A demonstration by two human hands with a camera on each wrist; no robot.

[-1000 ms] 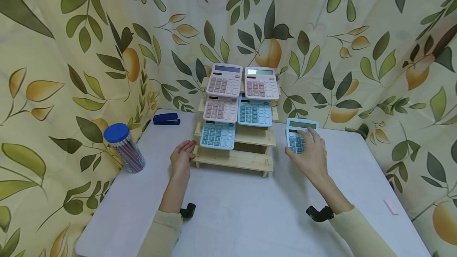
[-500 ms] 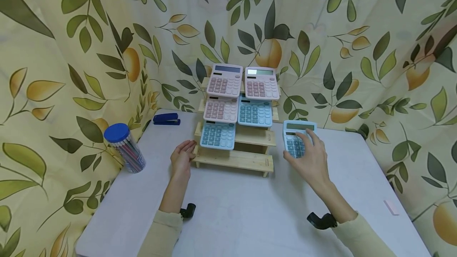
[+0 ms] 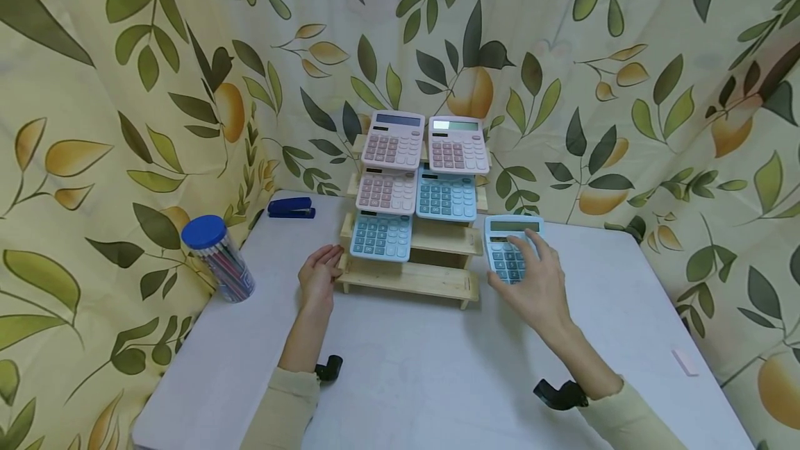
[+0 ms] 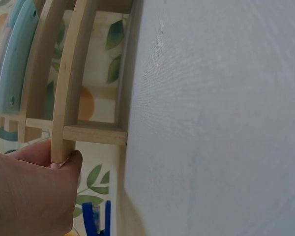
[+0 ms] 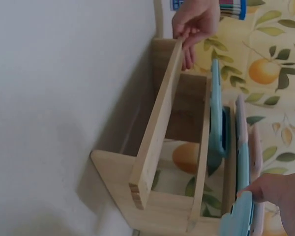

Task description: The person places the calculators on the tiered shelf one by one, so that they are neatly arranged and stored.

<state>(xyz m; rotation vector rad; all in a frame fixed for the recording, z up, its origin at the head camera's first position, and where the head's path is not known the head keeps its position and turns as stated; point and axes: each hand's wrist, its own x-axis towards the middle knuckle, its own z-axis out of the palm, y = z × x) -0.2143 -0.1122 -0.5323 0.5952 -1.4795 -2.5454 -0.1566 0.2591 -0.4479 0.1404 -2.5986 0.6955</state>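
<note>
A tiered wooden rack (image 3: pixel 412 280) stands mid-table, holding pink calculators and blue calculators. Its top tier bears two pink ones. Below them sit a pink calculator (image 3: pixel 386 192) and a blue calculator (image 3: pixel 446 194) side by side, and another blue calculator (image 3: pixel 381 236) is on the left of the tier beneath. My left hand (image 3: pixel 317 280) pinches the left end of the rack's lowest board (image 4: pixel 69 83). Just right of the rack, my right hand (image 3: pixel 539 280) grips a light blue calculator (image 3: pixel 500 248) between thumb and fingers, keys and display facing me.
At left stands a clear jar with a blue lid (image 3: pixel 205 233), full of pens or markers. A blue stapler (image 3: pixel 291 208) lies near the back edge. A small pink block (image 3: pixel 685 362) is at the table's right side. Leaf-patterned curtain (image 3: pixel 537 40) surrounds the white table (image 3: pixel 406 380).
My right hand has carried the blue calculator leftward and slightly nearer to me, to beside the rack. The left hand has stayed on the rack's end.
</note>
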